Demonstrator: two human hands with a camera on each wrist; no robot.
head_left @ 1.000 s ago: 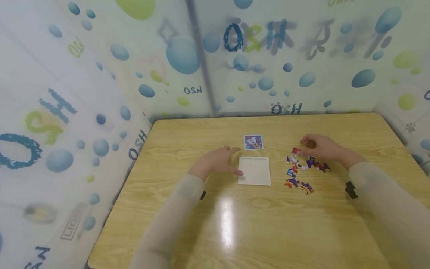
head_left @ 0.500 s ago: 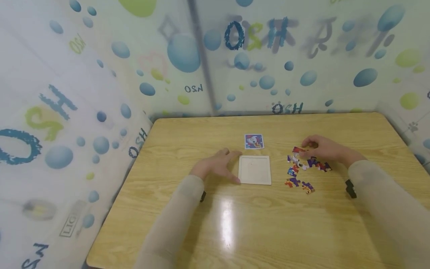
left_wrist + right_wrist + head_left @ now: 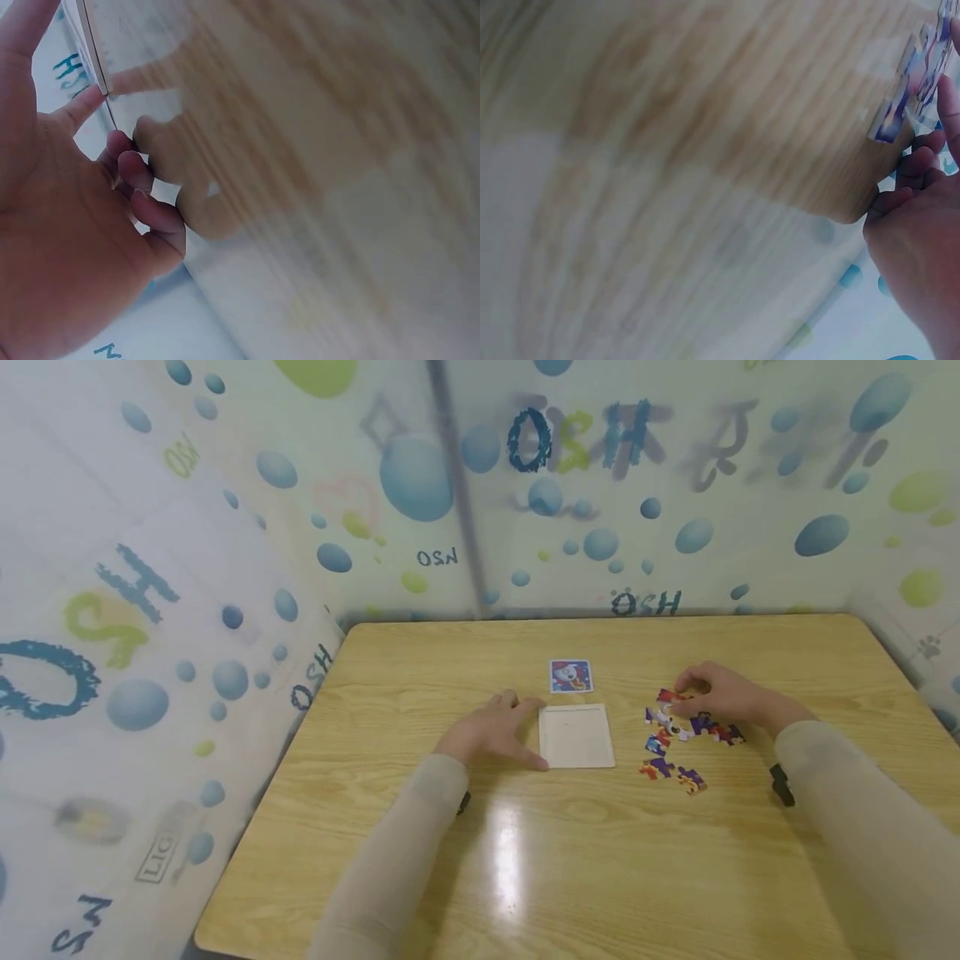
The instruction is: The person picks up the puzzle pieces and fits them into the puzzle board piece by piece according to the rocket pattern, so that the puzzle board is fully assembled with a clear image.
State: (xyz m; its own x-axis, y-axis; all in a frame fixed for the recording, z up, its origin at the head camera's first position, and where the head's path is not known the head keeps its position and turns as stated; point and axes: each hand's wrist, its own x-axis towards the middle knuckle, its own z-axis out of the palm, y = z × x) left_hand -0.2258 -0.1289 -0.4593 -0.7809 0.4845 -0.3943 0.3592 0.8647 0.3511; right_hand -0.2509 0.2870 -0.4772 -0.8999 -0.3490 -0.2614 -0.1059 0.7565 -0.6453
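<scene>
In the head view my left hand [image 3: 497, 728] lies at the left edge of a square white puzzle tray [image 3: 576, 737], thumb at its near corner and index finger at its far corner. The left wrist view shows that hand's other fingers [image 3: 135, 171] bent against the tabletop, beside the thin tray edge [image 3: 93, 46]. My right hand [image 3: 723, 695] rests over the loose jigsaw pieces [image 3: 672, 727], thumb and index finger apart around a red piece [image 3: 670, 696]. In the right wrist view its thumb and index finger reach the pieces [image 3: 919, 67], partly cut off by the frame.
A small square picture card [image 3: 571, 676] with a white cartoon character lies just beyond the tray. Everything lies on a wooden table [image 3: 420, 677] with rounded corners. Behind and to the left stand patterned walls [image 3: 337, 485] with blue and green bubbles.
My left thumb has slid from over the tray's near left part to its edge, and the tray has shifted slightly right. The right hand has stayed over the pieces.
</scene>
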